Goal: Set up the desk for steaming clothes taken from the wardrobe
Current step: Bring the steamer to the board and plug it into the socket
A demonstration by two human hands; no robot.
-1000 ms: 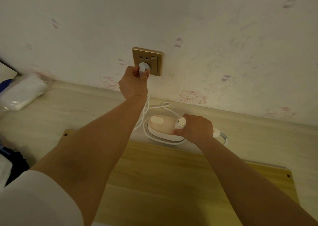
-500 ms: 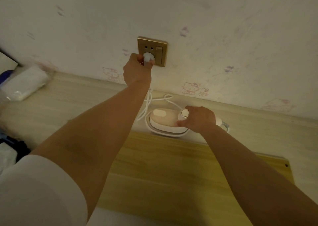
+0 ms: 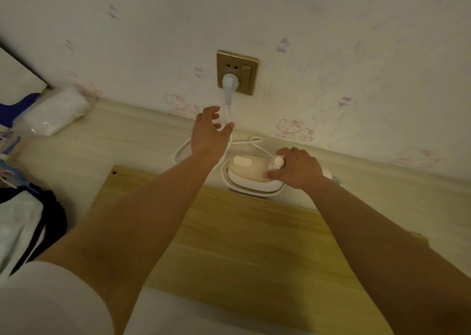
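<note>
- Head view: the plug [image 3: 230, 83] sits in the lower holes of the brass socket [image 3: 237, 72] on the wall above the back edge of the surface [image 3: 107, 153].
- From the plug the white cord [image 3: 251, 141] drops and loops on the surface near the back edge, running round the steamer [image 3: 251, 173].
- The left hand [image 3: 210, 130] hangs in the air just below the plug, fingers spread and relaxed, holding nothing; the cord passes close by its fingertips, and I cannot tell whether they brush it.
- The right hand [image 3: 297, 167] rests on the steamer, fingers curled round its handle end beside the round knob [image 3: 279, 162].
- The steamer lies flat at the back of the surface, just behind the far edge of the yellow board [image 3: 254, 245].
- A white packet [image 3: 54, 113] lies by the back left corner; clothes [image 3: 23, 222] show at the left edge.
- Judged step: powering the steamer, with the plug seated. The socket's rocker switch [image 3: 246, 68] may need pressing; its setting cannot be read here.
- Next move, likely: lift the steamer forward onto the board. That calls for a firm grip on the handle and enough slack, since the looped cord wraps the base and could snag or tug the plug.
</note>
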